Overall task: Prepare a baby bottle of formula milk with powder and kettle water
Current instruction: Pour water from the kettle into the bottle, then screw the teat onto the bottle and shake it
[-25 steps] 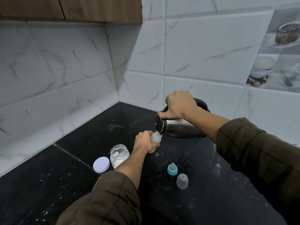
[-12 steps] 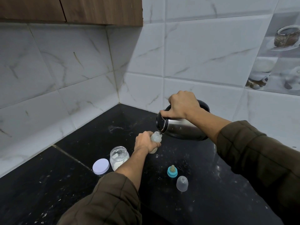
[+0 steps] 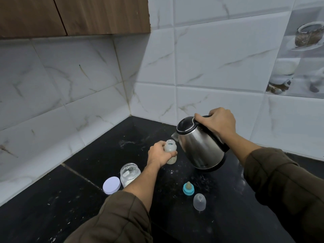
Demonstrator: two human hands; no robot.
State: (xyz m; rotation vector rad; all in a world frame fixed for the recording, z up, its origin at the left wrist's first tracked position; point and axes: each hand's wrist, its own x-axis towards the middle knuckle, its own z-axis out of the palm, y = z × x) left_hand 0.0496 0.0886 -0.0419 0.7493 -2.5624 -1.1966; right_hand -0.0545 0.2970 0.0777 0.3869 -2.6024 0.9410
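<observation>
My left hand (image 3: 158, 154) grips the small clear baby bottle (image 3: 170, 146), which stands open-topped on the black counter with cloudy liquid in its lower part. My right hand (image 3: 217, 121) holds the black handle of the steel kettle (image 3: 199, 146), held nearly upright above the counter, its spout just right of the bottle's mouth. The glass jar of white powder (image 3: 130, 174) stands open at the near left, its lilac lid (image 3: 111, 185) lying beside it. The teal ring with the teat (image 3: 188, 188) and the clear cap (image 3: 199, 201) lie at the near right.
The black stone counter (image 3: 78, 199) runs into a corner of white marble tiles (image 3: 210, 76). A wooden cabinet (image 3: 73, 14) hangs above at the left. White specks are scattered over the counter around the bottle.
The kettle has tipped back from a steep pouring tilt to nearly upright and moved right, away from the bottle's mouth. My left hand keeps its hold on the bottle.
</observation>
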